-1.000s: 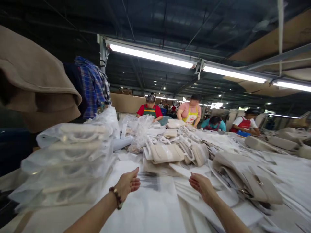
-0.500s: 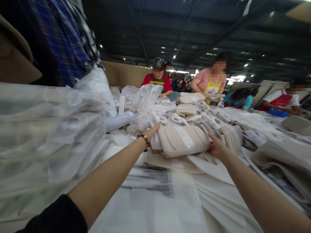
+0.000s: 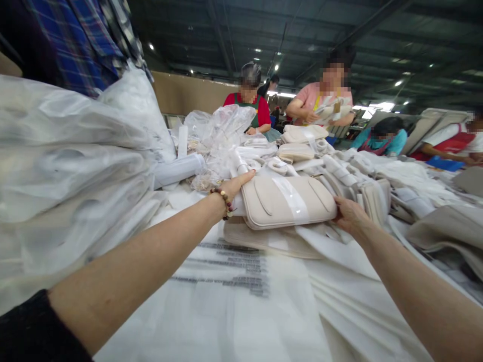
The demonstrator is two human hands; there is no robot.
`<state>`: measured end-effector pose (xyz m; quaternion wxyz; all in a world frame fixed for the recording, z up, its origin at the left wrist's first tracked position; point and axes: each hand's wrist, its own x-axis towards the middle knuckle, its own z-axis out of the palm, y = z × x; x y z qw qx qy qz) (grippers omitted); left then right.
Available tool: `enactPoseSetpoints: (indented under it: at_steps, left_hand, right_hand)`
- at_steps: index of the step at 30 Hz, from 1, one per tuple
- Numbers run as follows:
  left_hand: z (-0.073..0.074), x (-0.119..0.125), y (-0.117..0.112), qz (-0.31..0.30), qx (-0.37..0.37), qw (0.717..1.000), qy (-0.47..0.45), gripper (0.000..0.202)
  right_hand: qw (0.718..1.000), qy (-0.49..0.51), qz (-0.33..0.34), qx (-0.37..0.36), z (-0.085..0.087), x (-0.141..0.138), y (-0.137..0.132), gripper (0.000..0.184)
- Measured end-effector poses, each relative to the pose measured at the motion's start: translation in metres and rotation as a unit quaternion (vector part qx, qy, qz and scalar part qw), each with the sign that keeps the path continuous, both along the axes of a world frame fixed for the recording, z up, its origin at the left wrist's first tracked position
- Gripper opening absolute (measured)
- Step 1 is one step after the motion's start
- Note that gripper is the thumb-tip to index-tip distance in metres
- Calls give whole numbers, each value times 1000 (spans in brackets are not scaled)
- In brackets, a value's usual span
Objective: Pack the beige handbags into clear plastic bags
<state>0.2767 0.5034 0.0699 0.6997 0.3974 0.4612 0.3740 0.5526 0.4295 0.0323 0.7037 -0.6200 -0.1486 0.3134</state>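
Note:
A cream handbag (image 3: 260,201) with stitched curved seams and a pale wrapping band around its middle is held level between my two hands. My left hand (image 3: 237,187), with a beaded bracelet at the wrist, grips its left end, thumb along the upper corner. At the right end my right hand (image 3: 350,213) pinches the edge; some of its fingers are hidden. Below the bag lies another flat cream piece (image 3: 241,235), and a white plastic sheet with dark printed lines (image 3: 241,311) spreads in front of me.
Stacked plastic-wrapped goods (image 3: 75,186) rise at the left. Crumpled clear plastic (image 3: 226,130), a white roll (image 3: 179,171) and more cream bags (image 3: 298,151) lie beyond my hands. Cream pieces (image 3: 445,231) cover the right side. Several people (image 3: 260,108) work across the table.
The handbag, still between both hands, sits slightly higher and larger in view. My view has tilted and shifted a little. The person in pink has raised the pale items in their hands.

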Motion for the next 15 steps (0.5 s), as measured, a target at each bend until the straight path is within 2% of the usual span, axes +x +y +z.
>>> enactPoseSetpoints:
  at_steps: [4,9,12,15]
  left_hand:
    - [6,-7,1,-43,-25,998,-24,30]
    - [-5,-24,-1,-50,-16,997,-64,26]
    - [-11,-38,-16,-28,12,994,-100,28]
    - [-9,-61,-49,-16,47,991,-126,38]
  right_hand:
    - [999,29,18,21,15,-15,-7,5]
    - [997,4,-10,73,39,-39,-21,4]
    - [994,-35,-20,99,53,-56,-42,5]
    - [992,-91,-12,86,68,-81,-85,4]
